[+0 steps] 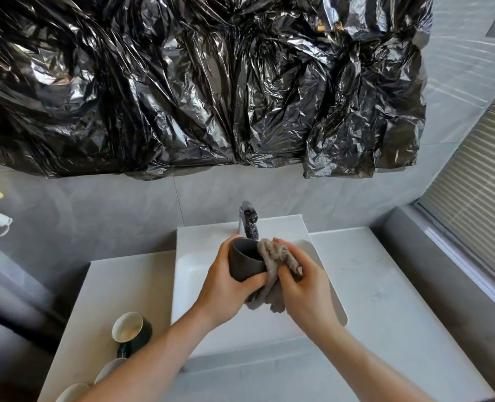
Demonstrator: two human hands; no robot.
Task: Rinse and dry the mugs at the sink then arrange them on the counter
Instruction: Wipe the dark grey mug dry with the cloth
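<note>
Grey mug (244,261) in left hand (228,282), right hand (304,282) clutching cloth (275,262) (above the sink (188,285)).

Dark grey mug (244,261) tilted above sink (188,274); green mug (133,329) on counter (95,300).

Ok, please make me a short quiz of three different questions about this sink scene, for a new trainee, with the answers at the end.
1. True or false: water is running from the tap.
2. Which hand holds the grey mug over the sink? A) the left hand B) the right hand C) neither
3. Fill in the gap: the right hand presses a ____ against the mug.

Key
1. False; no stream shows under the tap.
2. A.
3. Cloth. The green mug waits on the counter to the left of the sink.
</note>
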